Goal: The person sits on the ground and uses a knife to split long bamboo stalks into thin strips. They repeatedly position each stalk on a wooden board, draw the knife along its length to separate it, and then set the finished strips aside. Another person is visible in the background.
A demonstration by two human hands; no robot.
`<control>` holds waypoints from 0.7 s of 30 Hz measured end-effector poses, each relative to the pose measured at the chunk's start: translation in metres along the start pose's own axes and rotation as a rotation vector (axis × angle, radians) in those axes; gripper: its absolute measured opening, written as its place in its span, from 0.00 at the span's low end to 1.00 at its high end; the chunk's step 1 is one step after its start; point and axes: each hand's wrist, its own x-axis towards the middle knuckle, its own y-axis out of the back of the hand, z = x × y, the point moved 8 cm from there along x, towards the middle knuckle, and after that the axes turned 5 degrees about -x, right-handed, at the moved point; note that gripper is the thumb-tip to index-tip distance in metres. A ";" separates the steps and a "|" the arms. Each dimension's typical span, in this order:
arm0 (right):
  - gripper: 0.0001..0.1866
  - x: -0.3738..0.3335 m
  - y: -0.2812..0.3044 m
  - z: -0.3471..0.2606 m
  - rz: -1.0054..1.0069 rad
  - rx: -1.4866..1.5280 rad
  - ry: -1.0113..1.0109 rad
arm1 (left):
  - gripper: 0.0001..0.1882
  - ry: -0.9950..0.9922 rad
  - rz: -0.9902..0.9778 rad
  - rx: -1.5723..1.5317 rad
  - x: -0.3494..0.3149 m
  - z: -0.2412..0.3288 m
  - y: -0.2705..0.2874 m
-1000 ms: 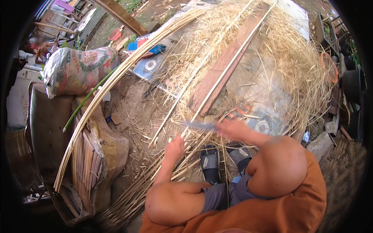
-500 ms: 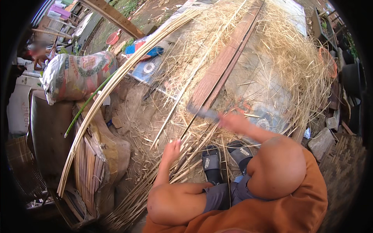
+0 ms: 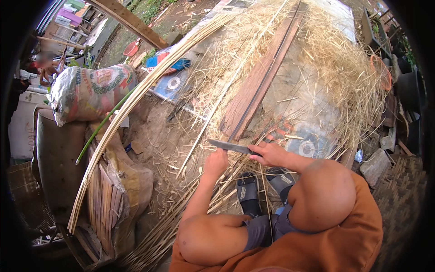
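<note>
My right hand (image 3: pixel 271 154) is closed around the handle of a knife, whose long grey blade (image 3: pixel 230 146) points left. Just beneath the blade, my left hand (image 3: pixel 215 163) is closed at the near end of a long, thin dark strip (image 3: pixel 267 75). That strip runs away from me along a reddish-brown wooden plank (image 3: pixel 247 102). Where the blade crosses the strip, I cannot tell whether the two touch. Pale shavings (image 3: pixel 344 68) lie thickly on both sides of the plank.
Long pale strips (image 3: pixel 120 119) arch over a worn seat (image 3: pixel 136 181) at left, beside a green stick (image 3: pixel 102 124) and a stuffed sack (image 3: pixel 95 90). More thin strips (image 3: pixel 156 238) lie by my left leg. A stone (image 3: pixel 375 167) sits at right. Another person (image 3: pixel 46 68) is far left.
My left hand has moved up and away from me, toward the plank. The knife has come down closer to that hand. The dark strip has shifted onto the plank's middle.
</note>
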 end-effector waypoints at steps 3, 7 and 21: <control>0.25 0.011 0.019 0.055 0.111 -0.075 -0.169 | 0.17 0.040 -0.021 0.091 -0.013 -0.015 -0.004; 0.25 -0.022 0.165 0.266 0.483 -0.228 -0.708 | 0.19 0.066 -0.102 0.073 -0.026 -0.019 -0.012; 0.24 0.000 0.186 0.294 0.456 -0.217 -0.799 | 0.24 0.436 -0.321 -0.750 -0.145 -0.151 -0.021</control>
